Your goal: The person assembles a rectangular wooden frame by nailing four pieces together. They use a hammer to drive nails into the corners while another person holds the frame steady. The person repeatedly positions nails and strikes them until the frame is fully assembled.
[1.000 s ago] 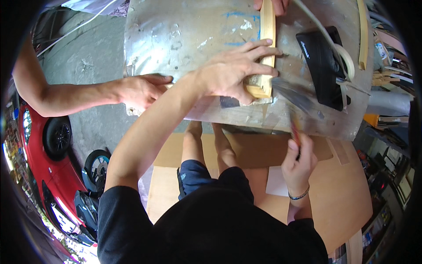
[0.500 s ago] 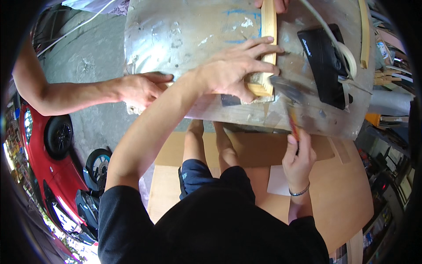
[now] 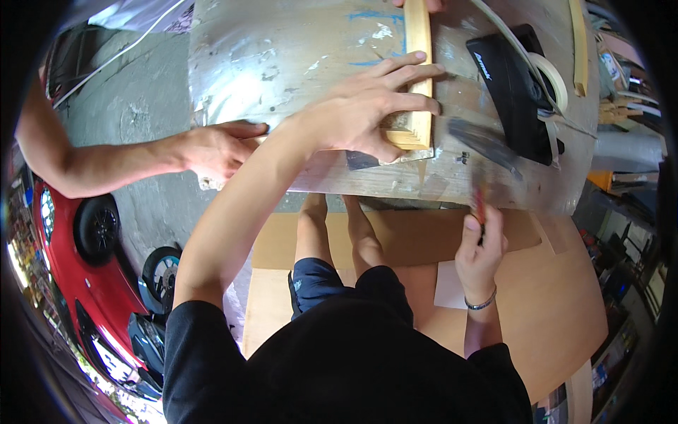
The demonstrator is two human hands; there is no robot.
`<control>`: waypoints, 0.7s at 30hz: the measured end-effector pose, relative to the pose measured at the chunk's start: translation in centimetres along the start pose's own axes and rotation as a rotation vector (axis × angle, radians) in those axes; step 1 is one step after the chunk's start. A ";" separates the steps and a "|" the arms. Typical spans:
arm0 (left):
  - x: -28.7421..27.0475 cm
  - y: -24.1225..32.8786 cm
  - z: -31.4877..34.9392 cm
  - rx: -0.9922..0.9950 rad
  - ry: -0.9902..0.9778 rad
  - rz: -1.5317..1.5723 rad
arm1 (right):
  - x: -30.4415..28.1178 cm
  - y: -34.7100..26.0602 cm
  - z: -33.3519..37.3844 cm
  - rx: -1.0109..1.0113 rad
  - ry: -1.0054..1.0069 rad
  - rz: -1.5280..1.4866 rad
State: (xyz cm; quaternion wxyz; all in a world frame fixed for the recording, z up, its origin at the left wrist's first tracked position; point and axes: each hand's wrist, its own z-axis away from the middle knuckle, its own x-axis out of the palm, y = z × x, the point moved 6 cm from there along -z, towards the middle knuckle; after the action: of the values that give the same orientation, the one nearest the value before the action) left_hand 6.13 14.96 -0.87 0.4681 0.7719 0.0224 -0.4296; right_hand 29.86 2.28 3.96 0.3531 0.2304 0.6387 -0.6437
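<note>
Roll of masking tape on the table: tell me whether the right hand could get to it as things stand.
Probably not at once: the right hand is gripping a hammer, and a black case partly covers the roll of masking tape.

Left hand (image 3: 367,113) presses wooden frame (image 3: 418,85); right hand (image 3: 480,247) holds blurred hammer (image 3: 484,152).

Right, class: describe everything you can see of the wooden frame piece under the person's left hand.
The wooden frame piece is pale, unfinished-looking timber: a long narrow strip running up the worn grey tabletop, meeting a short crosspiece at its near end to form a corner. It lies flat near the table's front edge. The left hand presses down on that corner, fingers spread across the strip. Fingertips of another hand touch its far end at the picture's top edge.
</note>
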 end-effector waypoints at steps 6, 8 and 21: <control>-0.2 3.8 3.3 -0.121 0.105 -0.393 | -2.4 6.7 3.5 0.074 0.241 0.199; 0.8 3.6 4.2 -0.125 0.095 -0.368 | -2.8 9.0 3.4 0.095 0.216 0.291; 1.1 5.0 3.5 -0.036 0.155 -0.507 | -2.5 8.7 -1.0 -0.144 0.383 0.608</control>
State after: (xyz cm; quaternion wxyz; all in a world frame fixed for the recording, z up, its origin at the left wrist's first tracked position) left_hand 6.70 9.17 1.21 0.3559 0.7639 0.2585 -0.4722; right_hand 37.83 4.25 0.02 0.4176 0.5004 0.6393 -0.4080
